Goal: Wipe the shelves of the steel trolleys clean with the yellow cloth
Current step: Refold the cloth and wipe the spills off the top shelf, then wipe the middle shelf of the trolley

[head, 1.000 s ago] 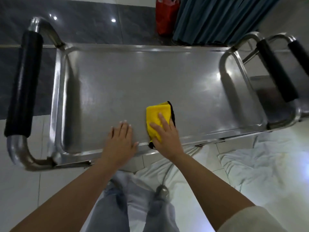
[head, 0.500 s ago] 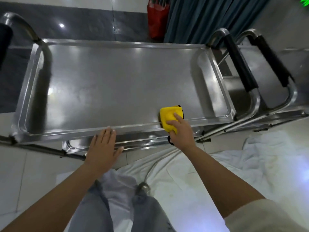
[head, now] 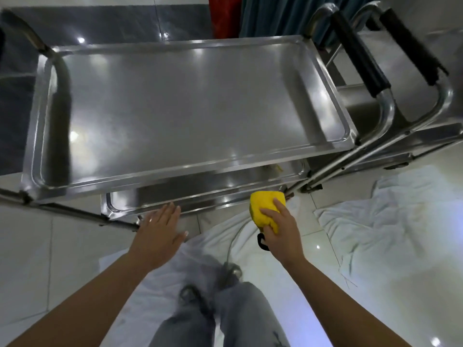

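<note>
Nearest are the person's legs in grey jeans (head: 220, 319), standing on white sheets (head: 390, 229) spread over the pale tiled floor (head: 32, 259). Above them the two bare forearms reach forward. The left hand (head: 157, 231) is open and flat, fingers together, with its fingertips (head: 172, 207) at the near rim of the lower shelf (head: 160, 196); whether they touch the steel cannot be told. The right hand (head: 280, 231) is closed around the bunched yellow cloth (head: 265, 209), which has a black edge loop showing below the thumb. The cloth is held in the air just in front of the lower shelf's near right corner, apart from the steel.

Beyond, the top shelf (head: 180, 108) of the steel trolley (head: 37, 136) stretches left to right, bare and shiny, overhanging most of the lower shelf. To the right stands a second trolley (head: 426, 136) with black-gripped handles (head: 360, 53). Farthest are a dark wall band, a red object (head: 224, 16) and a blue-green curtain (head: 275, 13).
</note>
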The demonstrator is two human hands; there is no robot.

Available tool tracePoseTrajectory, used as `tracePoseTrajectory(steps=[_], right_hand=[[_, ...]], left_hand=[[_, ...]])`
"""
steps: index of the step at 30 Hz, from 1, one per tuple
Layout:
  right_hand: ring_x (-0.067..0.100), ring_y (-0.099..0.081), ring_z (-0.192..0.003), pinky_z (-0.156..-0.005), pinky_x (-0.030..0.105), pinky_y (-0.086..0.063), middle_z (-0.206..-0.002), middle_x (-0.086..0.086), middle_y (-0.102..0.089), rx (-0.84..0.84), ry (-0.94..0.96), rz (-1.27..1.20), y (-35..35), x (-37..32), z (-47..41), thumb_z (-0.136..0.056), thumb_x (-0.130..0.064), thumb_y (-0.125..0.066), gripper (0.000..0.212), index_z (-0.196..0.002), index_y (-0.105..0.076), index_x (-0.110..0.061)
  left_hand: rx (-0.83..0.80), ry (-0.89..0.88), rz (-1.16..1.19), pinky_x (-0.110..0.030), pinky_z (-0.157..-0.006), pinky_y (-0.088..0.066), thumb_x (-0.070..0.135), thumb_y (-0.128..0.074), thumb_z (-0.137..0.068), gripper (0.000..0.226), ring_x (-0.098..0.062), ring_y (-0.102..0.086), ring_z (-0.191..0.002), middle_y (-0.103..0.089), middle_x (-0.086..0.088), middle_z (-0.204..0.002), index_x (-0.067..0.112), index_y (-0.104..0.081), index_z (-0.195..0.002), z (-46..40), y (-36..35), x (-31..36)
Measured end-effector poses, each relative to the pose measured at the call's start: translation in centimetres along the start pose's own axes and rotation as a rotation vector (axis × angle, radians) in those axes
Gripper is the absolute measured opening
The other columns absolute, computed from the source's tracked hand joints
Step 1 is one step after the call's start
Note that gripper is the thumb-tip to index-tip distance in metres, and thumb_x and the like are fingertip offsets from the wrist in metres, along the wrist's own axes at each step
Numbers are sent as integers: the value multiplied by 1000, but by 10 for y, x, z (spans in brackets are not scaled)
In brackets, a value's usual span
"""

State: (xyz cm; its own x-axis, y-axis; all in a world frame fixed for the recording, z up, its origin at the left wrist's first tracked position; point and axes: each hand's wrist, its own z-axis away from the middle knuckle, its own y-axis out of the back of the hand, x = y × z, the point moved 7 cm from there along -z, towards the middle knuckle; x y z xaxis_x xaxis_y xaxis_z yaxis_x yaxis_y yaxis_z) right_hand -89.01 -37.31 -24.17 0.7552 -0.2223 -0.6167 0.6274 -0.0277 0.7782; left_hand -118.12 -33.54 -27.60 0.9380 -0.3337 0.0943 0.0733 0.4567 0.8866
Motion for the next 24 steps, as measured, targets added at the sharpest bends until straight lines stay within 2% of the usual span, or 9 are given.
tracePoseTrajectory(steps=[3, 8, 10, 12, 14, 17, 19, 21, 24], right_hand=[[38, -51, -117, -93, 41, -44, -147, 13, -40, -4, -2, -4, -24, 11, 0, -79, 1, -62, 37, -112, -68, -12], [37, -49, -119, -94, 38, -42, -149, 13, -38, -22, 32, 36, -47, 34, -25, -79, 0, -61, 37, -113, -68, -13], [37, -47, -121, -97, 39, -41, -150, 11, -36, -6, 90, 63, -54, 48, -45, -80, -1, -61, 37, -114, -67, -14], [37, -45, -124, -99, 40, -40, -150, 11, -35, 17, 132, 91, -67, 67, -63, -81, -2, -61, 38, -116, -66, -16], [40, -46, -123, -100, 42, -40, -149, 13, -37, 40, 192, 96, -84, 85, -82, -80, 0, -63, 39, -117, -67, -15], [48, -51, -115, -96, 48, -42, -144, 21, -41, 47, 334, 83, -120, 112, -112, -76, 4, -65, 42, -114, -68, -11], [50, -52, -111, -94, 49, -43, -143, 23, -42, 56, 382, 109, -147, 133, -128, -75, 4, -66, 40, -113, -69, -10], [50, -53, -110, -93, 50, -43, -142, 23, -43, 89, 417, 130, -167, 157, -140, -75, 2, -67, 38, -112, -69, -10], [48, -54, -109, -93, 50, -44, -141, 20, -46, 144, 485, 168, -181, 189, -152, -76, -9, -63, 38, -113, -69, -11]], left_hand=[[16, -10, 2, -42, -119, -12, 53, -22, -99, 69, -19, -8, -148, -9, -6, -161, 13, -9, -154, -4, -11, -7], [27, -81, -39, -39, -119, -5, 46, -29, -100, 67, -17, -5, -149, -5, -3, -162, 16, -5, -154, -26, -28, 4], [128, -147, 34, -39, -118, -15, 37, -38, -100, 58, -21, -22, -145, -23, -4, -158, 14, -22, -151, -44, -25, 17], [313, -252, 67, -42, -105, -39, 24, -54, -92, 41, -27, -54, -124, -58, -9, -134, 11, -57, -131, -65, -22, 37], [455, -298, 68, -46, -98, -46, 21, -57, -87, 32, -28, -64, -109, -68, -11, -117, 9, -69, -113, -96, -33, 52], [535, -323, 214, -40, -101, -42, 16, -59, -85, 30, -33, -64, -106, -67, -15, -113, 4, -69, -111, -153, -65, 67], [587, -339, 304, -36, -88, -47, 20, -56, -86, 28, -32, -66, -92, -68, -13, -104, 6, -69, -107, -186, -84, 75], [624, -347, 286, -40, -78, -53, 30, -48, -87, 34, -33, -66, -86, -67, -12, -100, 9, -69, -104, -215, -100, 86], [690, -393, 189, -46, -81, -53, 31, -46, -85, 38, -37, -64, -91, -67, -16, -102, 6, -70, -102, -248, -120, 99]])
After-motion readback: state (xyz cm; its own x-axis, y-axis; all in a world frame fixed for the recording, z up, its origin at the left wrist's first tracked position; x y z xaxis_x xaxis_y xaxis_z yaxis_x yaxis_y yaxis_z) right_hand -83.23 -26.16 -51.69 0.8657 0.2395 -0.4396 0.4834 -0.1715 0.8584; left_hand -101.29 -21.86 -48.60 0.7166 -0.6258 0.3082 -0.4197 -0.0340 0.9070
